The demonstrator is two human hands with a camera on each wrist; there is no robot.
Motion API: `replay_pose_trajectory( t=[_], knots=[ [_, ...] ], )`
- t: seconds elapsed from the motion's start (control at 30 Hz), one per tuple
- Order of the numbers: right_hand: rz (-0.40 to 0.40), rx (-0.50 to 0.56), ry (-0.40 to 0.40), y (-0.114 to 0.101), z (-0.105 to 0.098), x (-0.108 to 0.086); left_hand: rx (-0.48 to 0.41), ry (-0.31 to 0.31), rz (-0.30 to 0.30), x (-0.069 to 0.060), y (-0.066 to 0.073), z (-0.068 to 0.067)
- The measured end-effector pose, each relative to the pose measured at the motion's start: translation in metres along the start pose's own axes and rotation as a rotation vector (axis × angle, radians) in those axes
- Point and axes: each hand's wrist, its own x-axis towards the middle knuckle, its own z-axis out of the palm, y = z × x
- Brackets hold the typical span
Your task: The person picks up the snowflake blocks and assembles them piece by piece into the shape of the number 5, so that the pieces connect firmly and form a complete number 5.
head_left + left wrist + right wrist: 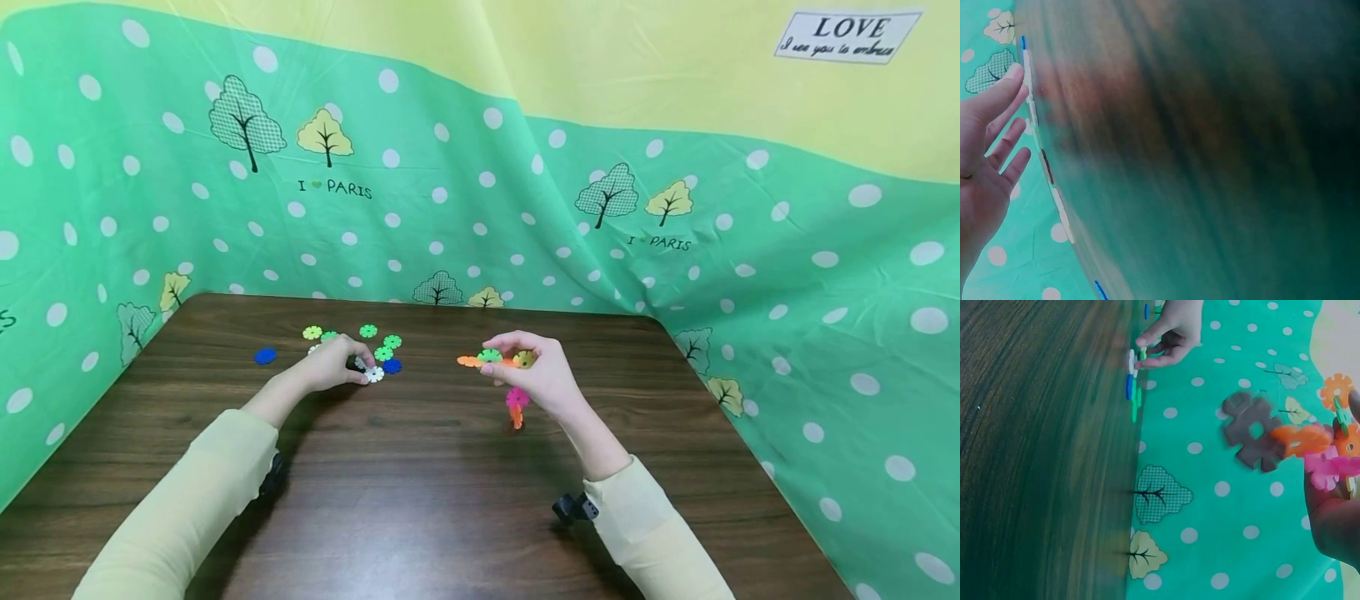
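Observation:
The left hand (327, 364) reaches down over the table's back left part, thumb and fingertips parted beside a white flower-shaped disc (373, 375); no grip on it shows. Held up off the table, the right hand (542, 377) pinches a joined chain of flower discs. The chain has orange (470, 361), green (490, 356), yellow (524, 359) and pink (517, 397) pieces. In the right wrist view a dark grey disc (1252, 430) hangs at its end beside an orange one (1302, 440). The left wrist view shows the left hand (985, 144) with fingers apart.
Around the left hand lie loose discs: a blue one (266, 356) to the left, a yellow one (312, 332) behind, several green ones (368, 331) and a blue one (392, 366) to the right. A patterned cloth (450, 167) hangs behind the brown table (405, 483).

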Motion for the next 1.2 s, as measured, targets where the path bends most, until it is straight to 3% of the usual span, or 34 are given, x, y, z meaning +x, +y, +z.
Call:
replay_pose_trajectory(
  t=[0.3, 0.53, 0.73, 0.93, 1.2],
  knots=[
    [0.021, 0.023, -0.02, 0.002, -0.001, 0.0, 0.055, -0.033, -0.044, 0.0, 0.002, 0.006],
    [-0.027, -0.143, 0.013, -0.001, -0.001, -0.002, 0.058, -0.042, -0.074, 0.002, 0.004, 0.005],
    [-0.022, -0.164, -0.006, -0.003, -0.002, -0.002, -0.006, -0.026, -0.08, 0.004, 0.006, 0.005],
    [-0.013, -0.138, -0.033, -0.002, -0.003, -0.002, -0.074, 0.026, -0.048, 0.003, 0.015, -0.002],
    [-0.032, -0.14, -0.03, -0.003, -0.003, -0.001, -0.128, 0.149, -0.021, 0.001, 0.039, -0.02]
  ],
)
